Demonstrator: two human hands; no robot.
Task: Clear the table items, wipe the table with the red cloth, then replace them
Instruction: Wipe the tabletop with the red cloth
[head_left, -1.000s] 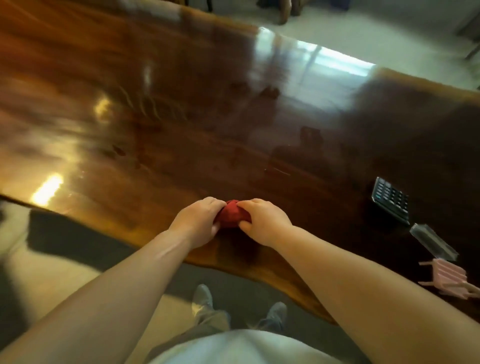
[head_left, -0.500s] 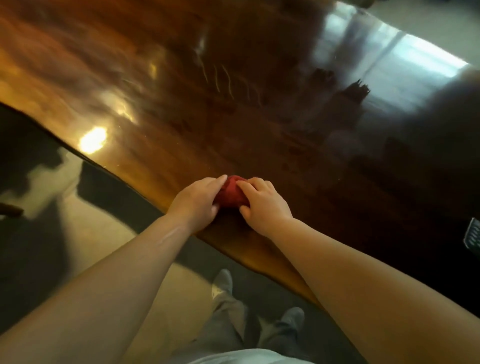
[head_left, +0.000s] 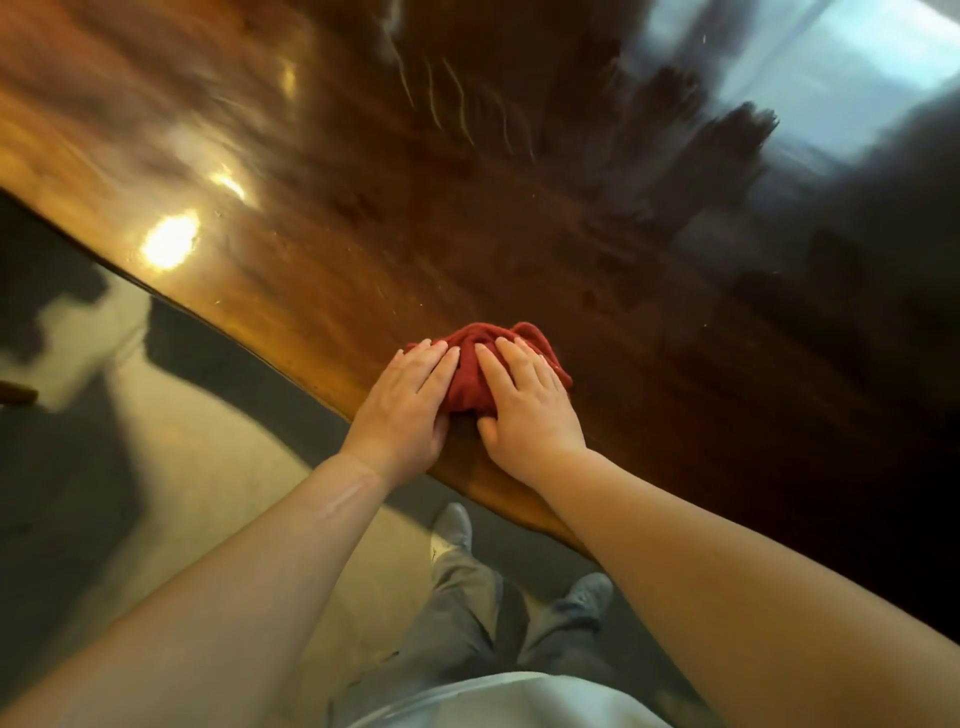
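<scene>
A bunched red cloth (head_left: 480, 353) lies on the glossy dark wooden table (head_left: 519, 208), close to its near edge. My left hand (head_left: 408, 410) presses flat on the cloth's left side, fingers stretched forward. My right hand (head_left: 527, 405) presses flat on its right side. Both palms cover much of the cloth; only its far part and the strip between the hands show.
The table's near edge (head_left: 291, 358) runs diagonally from upper left to lower right. Below it are the pale floor (head_left: 218, 467) and my legs and shoes (head_left: 519, 597). Bright light reflections (head_left: 169, 241) sit on the tabletop at the left.
Both hands have flattened out over the cloth, which now spreads wider under them. The view swung left, so the calculator and pink items at the right are out of sight.
</scene>
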